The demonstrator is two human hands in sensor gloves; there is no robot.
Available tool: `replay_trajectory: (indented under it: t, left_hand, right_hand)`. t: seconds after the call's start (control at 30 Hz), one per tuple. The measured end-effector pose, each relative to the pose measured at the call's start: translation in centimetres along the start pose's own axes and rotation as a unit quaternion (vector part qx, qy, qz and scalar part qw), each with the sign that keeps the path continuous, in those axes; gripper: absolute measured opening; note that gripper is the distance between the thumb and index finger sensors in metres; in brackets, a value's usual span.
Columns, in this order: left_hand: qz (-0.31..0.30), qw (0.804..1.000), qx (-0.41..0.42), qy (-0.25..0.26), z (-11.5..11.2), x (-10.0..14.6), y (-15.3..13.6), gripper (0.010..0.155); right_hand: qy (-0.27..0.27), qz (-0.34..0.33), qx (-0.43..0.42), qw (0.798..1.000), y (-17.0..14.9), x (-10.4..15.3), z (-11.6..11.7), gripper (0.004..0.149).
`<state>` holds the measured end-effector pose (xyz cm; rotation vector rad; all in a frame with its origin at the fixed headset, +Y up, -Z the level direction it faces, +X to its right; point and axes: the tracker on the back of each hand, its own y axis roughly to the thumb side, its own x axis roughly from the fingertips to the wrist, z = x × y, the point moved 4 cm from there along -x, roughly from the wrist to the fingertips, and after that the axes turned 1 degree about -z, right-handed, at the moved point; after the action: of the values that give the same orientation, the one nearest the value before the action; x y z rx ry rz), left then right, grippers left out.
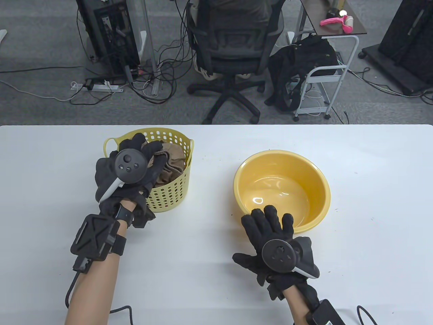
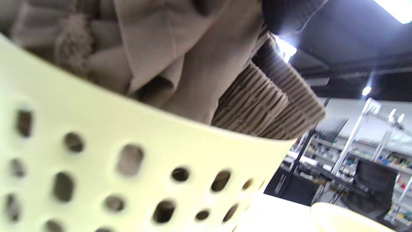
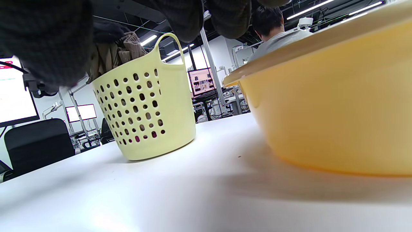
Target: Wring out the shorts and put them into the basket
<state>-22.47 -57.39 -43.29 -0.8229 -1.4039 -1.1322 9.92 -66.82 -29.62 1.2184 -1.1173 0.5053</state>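
Observation:
The brown shorts [image 1: 172, 162] lie bunched in the pale yellow perforated basket [image 1: 169, 196] at the table's left middle, their ribbed waistband sticking above the rim. My left hand [image 1: 142, 152] is over the basket, its fingers curled on the cloth. In the left wrist view the shorts [image 2: 180, 58] hang just behind the basket wall [image 2: 96, 112]. My right hand [image 1: 270, 220] lies flat on the table, its fingers straight and the tips at the near rim of the yellow bowl [image 1: 318, 189]. The right wrist view shows the basket [image 3: 145, 106], the shorts [image 3: 112, 51] and the bowl [image 3: 338, 106].
The white table [image 1: 203, 271] extends around both containers. Beyond its far edge are an office chair [image 1: 233, 44] with a person seated, a white cart [image 1: 324, 74] with a black bag, and floor cables. The bowl holds a little water.

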Motion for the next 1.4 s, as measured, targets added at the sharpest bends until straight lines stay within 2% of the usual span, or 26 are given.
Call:
replay_trajectory:
  t: [0.1, 0.23, 0.47, 0.6, 0.73, 0.87, 0.97, 1.1, 1.2, 1.33, 1.4]
  left_hand:
    - [0.004, 1.0, -0.013, -0.008, -0.4, 0.2, -0.2, 0.053]
    - [0.02, 0.999, -0.017, -0.044, -1.2, 0.4, -0.9, 0.053]
    - [-0.002, 0.999, -0.03, -0.019, -1.0, 2.2, -0.6, 0.059]
    - [-0.026, 0.998, -0.048, -0.003, -0.3, 4.1, 0.1, 0.064]
    - [-0.06, 0.996, -0.058, 0.024, 0.4, 7.0, 1.3, 0.065]
    - [-0.102, 0.992, -0.059, 0.041, 0.2, 10.0, 3.0, 0.067]
    - [-0.125, 0.989, -0.062, 0.043, -0.7, 11.7, 4.2, 0.07]
    - [-0.141, 0.986, -0.075, 0.038, -2.9, 13.2, 5.6, 0.075]
    - [-0.148, 0.982, -0.115, 0.033, -4.5, 13.6, 6.2, 0.08]
    - [-0.157, 0.982, -0.103, 0.01, -6.6, 13.8, 6.3, 0.087]
    - [-0.163, 0.981, -0.102, -0.006, -7.7, 13.8, 6.2, 0.09]
  right_hand:
    - [0.001, 0.0, 0.0, 1.0, 0.0, 0.0, 0.0, 0.097]
    - [0.002, -0.001, -0.002, 1.0, 0.1, 0.1, 0.1, 0.097]
    - [0.004, -0.003, -0.001, 1.0, 0.2, 0.0, 0.2, 0.097]
    - [0.006, -0.003, -0.001, 1.0, 0.2, 0.0, 0.2, 0.097]
    - [0.008, -0.006, 0.0, 1.0, 0.4, 0.0, 0.3, 0.097]
    - [0.012, -0.007, 0.0, 1.0, 0.5, 0.0, 0.4, 0.098]
    - [0.013, -0.009, 0.001, 1.0, 0.6, 0.0, 0.4, 0.098]
    - [0.011, -0.011, 0.001, 1.0, 0.7, 0.1, 0.4, 0.098]
    - [0.01, -0.012, 0.001, 1.0, 0.8, 0.1, 0.4, 0.099]
    - [0.013, -0.014, 0.002, 1.0, 0.9, 0.2, 0.5, 0.099]
    - [0.045, -0.012, 0.012, 0.999, 1.0, 0.2, 0.9, 0.1]
